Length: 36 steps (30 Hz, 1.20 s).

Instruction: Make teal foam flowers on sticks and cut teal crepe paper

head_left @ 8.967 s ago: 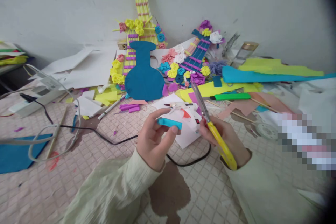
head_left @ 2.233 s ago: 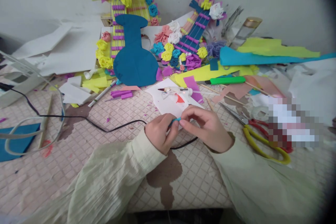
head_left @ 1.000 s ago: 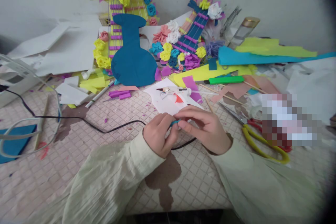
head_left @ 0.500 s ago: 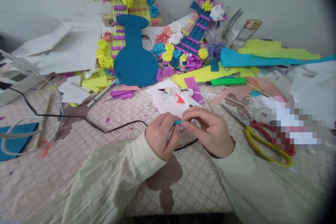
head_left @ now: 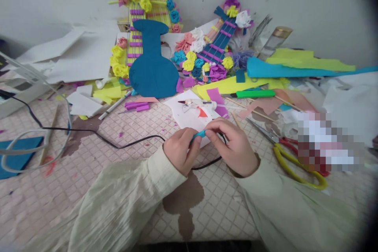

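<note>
Between my two hands is a small blue paper roll (head_left: 199,135), held over the near edge of a white sheet (head_left: 189,116). My left hand (head_left: 182,149) pinches one end between thumb and fingers. At the other end, the thumb and forefinger of my right hand (head_left: 232,146) are closed on it. Just beyond my fingers, a glue gun (head_left: 201,103) with a dark tip lies on the sheet beside an orange-red scrap (head_left: 202,112). Part of the roll is hidden by my fingers.
A blue guitar-shaped cutout (head_left: 153,69) leans on decorated paper guitars against the wall. Yellow-and-red-handled scissors (head_left: 291,163) lie to my right, behind them a green cutter (head_left: 255,93). A black cord (head_left: 97,134) crosses the table at left. Purple rolls (head_left: 137,106) lie mid-table.
My right hand has shifted slightly left and its fingers have moved along the blue roll, so more of it shows. Both hands still hold it. The view has tilted a little.
</note>
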{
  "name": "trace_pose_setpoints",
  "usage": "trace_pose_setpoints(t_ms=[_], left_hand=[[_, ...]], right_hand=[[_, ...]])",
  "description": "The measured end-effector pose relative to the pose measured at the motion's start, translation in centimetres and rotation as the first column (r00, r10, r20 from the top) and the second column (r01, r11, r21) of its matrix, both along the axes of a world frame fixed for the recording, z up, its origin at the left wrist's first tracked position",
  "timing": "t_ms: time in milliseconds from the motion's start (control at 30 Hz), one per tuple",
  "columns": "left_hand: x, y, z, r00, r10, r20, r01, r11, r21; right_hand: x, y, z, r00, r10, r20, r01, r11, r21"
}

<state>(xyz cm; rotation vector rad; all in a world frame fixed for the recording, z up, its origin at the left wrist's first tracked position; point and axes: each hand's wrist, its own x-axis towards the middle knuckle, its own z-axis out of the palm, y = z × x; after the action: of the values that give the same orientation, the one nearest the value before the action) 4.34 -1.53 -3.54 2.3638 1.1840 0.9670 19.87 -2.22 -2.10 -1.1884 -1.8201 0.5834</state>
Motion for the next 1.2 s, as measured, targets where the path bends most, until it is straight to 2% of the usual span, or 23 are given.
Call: trace_pose_setpoints(t_ms=[167,400,633,933,1200], left_hand=[[0.00,-0.05,-0.08,1.000,0.001,-0.002,-0.001,0.999,-0.043],[-0.04,-0.04,0.09,1.000,-0.006,-0.003,0.006,0.997,-0.071],[-0.01,-0.05,0.12,1.000,0.001,0.006,0.000,0.992,-0.126],[0.05,0.02,0.11,0.999,-0.049,-0.005,0.048,0.992,-0.114],[0.01,-0.04,0.10,0.999,-0.034,-0.009,0.033,0.991,-0.131]], right_hand=[[0.06,0.21,-0.23,0.994,0.085,-0.065,-0.092,0.989,-0.117],[0.10,0.05,-0.12,0.999,0.035,-0.019,-0.037,0.996,-0.078],[0.13,0.09,0.00,0.997,0.050,0.060,-0.049,0.999,-0.006],[-0.22,0.10,-0.31,0.995,0.017,0.100,-0.023,0.998,0.057],[0.07,0.10,-0.09,0.995,0.053,0.085,-0.054,0.999,0.009]])
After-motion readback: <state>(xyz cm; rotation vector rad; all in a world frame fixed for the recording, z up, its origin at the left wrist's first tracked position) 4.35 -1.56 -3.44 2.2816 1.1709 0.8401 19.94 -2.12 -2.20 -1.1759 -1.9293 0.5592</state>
